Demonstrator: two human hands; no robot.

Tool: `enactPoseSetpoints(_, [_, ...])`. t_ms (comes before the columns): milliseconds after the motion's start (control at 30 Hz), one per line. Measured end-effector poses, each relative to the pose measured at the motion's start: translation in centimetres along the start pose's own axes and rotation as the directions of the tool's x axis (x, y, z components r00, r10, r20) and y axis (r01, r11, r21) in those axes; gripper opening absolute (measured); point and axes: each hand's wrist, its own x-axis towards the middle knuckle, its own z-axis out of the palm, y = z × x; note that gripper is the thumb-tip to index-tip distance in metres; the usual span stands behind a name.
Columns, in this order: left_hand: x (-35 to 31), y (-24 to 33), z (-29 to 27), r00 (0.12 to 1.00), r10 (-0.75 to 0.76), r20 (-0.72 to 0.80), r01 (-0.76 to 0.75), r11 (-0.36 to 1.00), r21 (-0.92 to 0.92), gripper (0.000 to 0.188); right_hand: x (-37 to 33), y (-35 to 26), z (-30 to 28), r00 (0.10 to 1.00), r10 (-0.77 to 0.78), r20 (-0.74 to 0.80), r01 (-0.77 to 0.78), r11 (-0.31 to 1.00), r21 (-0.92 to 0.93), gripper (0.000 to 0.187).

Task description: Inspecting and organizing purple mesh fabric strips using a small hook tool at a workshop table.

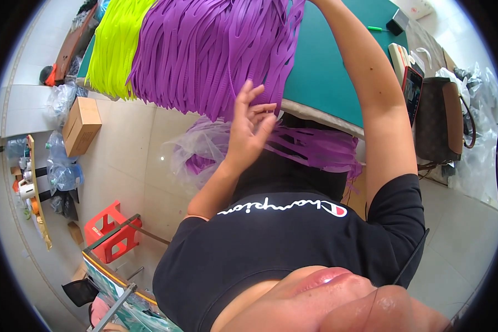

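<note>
A thick row of purple flat, slotted rubbery straps (188, 55) hangs over the near edge of a green-topped table (326, 72). Beside it on the left lies a bunch of neon yellow-green straps (116, 50). My left hand (252, 119) is at the lower ends of the purple straps, its fingers apart and slightly bent, with nothing visibly gripped. My right arm reaches far across the table along the right end of the purple row; its hand is cut off by the upper edge. More purple straps (315, 146) lie across my lap, some in a clear plastic bag (177, 155).
On the table's right are a phone (412, 88), a green pen (377, 29) and a black box (397, 22). A brown bag (440, 119) hangs beside the table. To the left are a cardboard box (82, 127), a red plastic stool (113, 229) and clear bottles (63, 171).
</note>
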Motion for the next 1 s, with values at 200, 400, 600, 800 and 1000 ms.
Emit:
enactPoseSetpoints(200, [1.2, -0.4, -1.8, 0.991, -0.133, 0.028, 0.136, 0.972, -0.190, 0.067, 2.1, 0.1, -1.8, 0.995, -0.011, 0.098, 0.007, 0.999, 0.045, 0.016])
enactPoseSetpoints(400, [1.7, 2.0, -1.0, 0.987, -0.150, 0.056, 0.154, 0.985, -0.077, 0.056, -1.1, -4.3, -6.3, 0.985, -0.172, 0.000, 0.172, 0.984, 0.051, 0.008])
enactPoseSetpoints(600, [11.2, 1.0, 2.2, 0.763, 0.511, 0.396, -0.535, 0.155, 0.831, 0.051, -0.8, -3.2, -6.5, 0.965, -0.244, -0.090, 0.241, 0.969, -0.048, 0.009])
enactPoseSetpoints(800, [14.0, -3.2, 0.1, 0.878, 0.341, 0.335, -0.257, -0.255, 0.932, 0.067, 2.4, -0.5, -7.4, 0.986, -0.164, -0.016, 0.158, 0.969, -0.187, 0.014])
enactPoseSetpoints(1000, [13.5, -2.3, 0.5, 0.902, 0.310, 0.300, -0.253, -0.181, 0.950, 0.078, 6.2, 0.6, -6.4, 0.992, -0.126, -0.027, 0.117, 0.968, -0.222, 0.019])
